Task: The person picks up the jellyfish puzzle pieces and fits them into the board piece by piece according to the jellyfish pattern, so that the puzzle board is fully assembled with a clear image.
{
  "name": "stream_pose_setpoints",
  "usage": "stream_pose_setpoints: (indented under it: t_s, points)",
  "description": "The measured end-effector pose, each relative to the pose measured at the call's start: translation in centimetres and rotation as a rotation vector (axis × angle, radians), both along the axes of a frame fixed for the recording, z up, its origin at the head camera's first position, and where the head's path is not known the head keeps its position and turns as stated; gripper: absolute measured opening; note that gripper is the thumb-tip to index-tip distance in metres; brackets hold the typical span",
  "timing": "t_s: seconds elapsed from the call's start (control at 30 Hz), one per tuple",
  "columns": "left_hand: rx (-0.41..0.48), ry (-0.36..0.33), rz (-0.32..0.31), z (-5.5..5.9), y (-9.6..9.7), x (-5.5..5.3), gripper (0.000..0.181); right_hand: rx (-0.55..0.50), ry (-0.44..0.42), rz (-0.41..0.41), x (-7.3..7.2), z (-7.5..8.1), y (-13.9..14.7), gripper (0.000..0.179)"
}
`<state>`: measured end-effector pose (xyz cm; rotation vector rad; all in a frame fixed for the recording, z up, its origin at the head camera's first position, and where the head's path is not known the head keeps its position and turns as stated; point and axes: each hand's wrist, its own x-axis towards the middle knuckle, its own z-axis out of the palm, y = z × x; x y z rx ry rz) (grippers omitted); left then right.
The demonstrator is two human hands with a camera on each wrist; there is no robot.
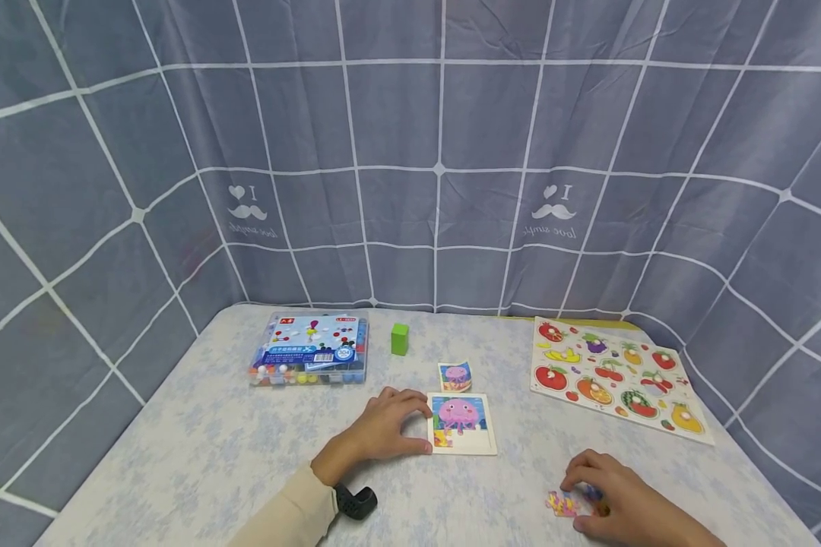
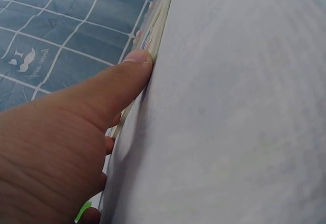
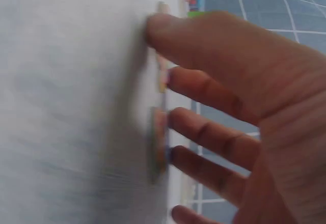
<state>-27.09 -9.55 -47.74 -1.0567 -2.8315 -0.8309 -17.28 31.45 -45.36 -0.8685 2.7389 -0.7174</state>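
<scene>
A square jigsaw board (image 1: 492, 425) with a pink jellyfish picture lies mid-table, its lower part partly bare. At its left edge, my left hand (image 1: 381, 427) holds it, thumb near the lower corner and fingertips higher up. The left wrist view shows the thumb (image 2: 125, 74) against the board's thin edge (image 2: 162, 28). To the lower right, loose jigsaw pieces (image 1: 562, 503) lie by my right hand (image 1: 612, 490), which partly covers them. In the blurred right wrist view, its thumb and fingers are spread around the pieces (image 3: 160, 142); firm contact is unclear.
A small jellyfish picture card (image 1: 455, 376) lies just behind the board. Further back stand a green block (image 1: 400, 339) and a clear plastic box (image 1: 311, 349) of coloured balls. At right lies a fruit puzzle board (image 1: 609, 380). A checked curtain (image 1: 404, 205) hangs behind the table.
</scene>
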Motion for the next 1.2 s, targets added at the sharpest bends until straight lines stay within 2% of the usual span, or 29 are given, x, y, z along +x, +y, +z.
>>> stream_pose_setpoints:
  t_s: [0.13, 0.3, 0.4, 0.63, 0.9, 1.03, 1.2]
  points:
    - [0.001, -0.006, -0.003, 0.2, 0.0, 0.0, 0.045, -0.038, 0.144, 0.049, 0.0, -0.8, 0.2, 0.019]
    - [-0.001, -0.006, 0.005, 0.0, -0.1, -0.2, 0.045, -0.071, 0.244, 0.06, -0.2, -1.4, 0.0, 0.021]
    - [0.0, -0.007, 0.008, -0.2, -0.1, -0.2, 0.046, -0.099, 0.248, 0.06, -0.2, -1.4, -0.2, 0.024]
    - [0.003, -0.012, 0.001, -0.3, -0.1, -0.3, 0.046, -0.135, 0.185, 0.033, -0.1, -1.5, -0.4, 0.027]
    - [-0.002, -0.004, 0.004, -0.2, -0.1, -0.3, 0.046, -0.106, 0.233, -0.002, -0.3, -1.1, -1.4, 0.032]
    - [-0.008, -0.004, 0.005, -0.1, 0.0, -0.2, 0.046, -0.056, 0.225, -0.014, -1.1, -0.5, -2.4, 0.029]
    - [-0.015, -0.005, 0.006, -0.1, 0.0, -0.2, 0.046, -0.017, 0.19, -0.003, -3.1, 0.5, -4.2, 0.024]
